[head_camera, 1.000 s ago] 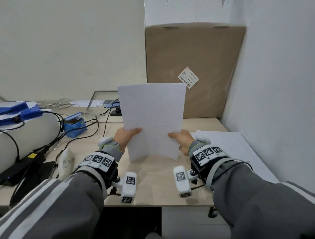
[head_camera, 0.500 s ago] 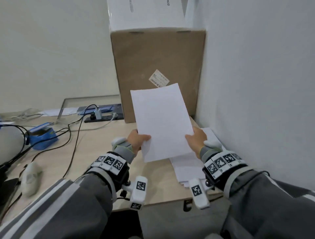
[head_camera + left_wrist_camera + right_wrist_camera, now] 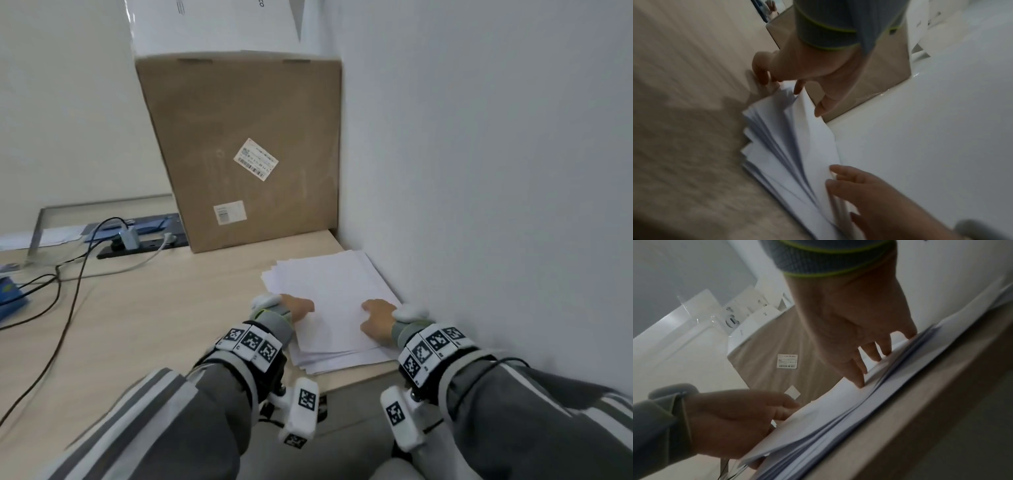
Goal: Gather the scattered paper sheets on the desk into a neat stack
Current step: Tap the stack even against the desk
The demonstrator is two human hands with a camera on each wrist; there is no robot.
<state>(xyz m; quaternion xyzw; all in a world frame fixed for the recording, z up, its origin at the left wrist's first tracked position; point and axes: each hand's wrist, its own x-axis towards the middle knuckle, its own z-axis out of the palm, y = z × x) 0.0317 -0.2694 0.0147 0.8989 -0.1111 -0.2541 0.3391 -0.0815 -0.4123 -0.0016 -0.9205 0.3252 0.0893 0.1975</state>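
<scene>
Pale wooden desk (image 3: 144, 318) is running up to white walls, and a large cardboard box (image 3: 246, 144) is standing at about 12 o'clock. From the head view, the paper stack (image 3: 329, 301) is lying flat on the desk at about 3 o'clock, just beside the right-hand wall, its edges fanned and uneven. The left hand (image 3: 297, 309) is sitting at the stack's left edge and the right hand (image 3: 376, 317) is resting on the top sheet near the wall. Cables (image 3: 68, 274) and a black power strip (image 3: 137, 245) are lying at about 10 o'clock, well apart from the papers.

From the left wrist view, which is blurred, the left hand (image 3: 797, 71) is gripping the near corner of the upper sheets, thumb on top and fingers (image 3: 761, 76) curling down beside the edge, lifting the sheets so they splay. The right hand (image 3: 875, 191) is lying at 5 o'clock on the stack (image 3: 789, 154).

From the right wrist view, the right hand (image 3: 851, 324) is pressing straight fingertips (image 3: 859, 379) onto the top of the stack (image 3: 849, 410), grasping nothing. The left hand (image 3: 731, 418) is at 8 o'clock, holding the sheets' edge, with some fingers tucked beneath.
</scene>
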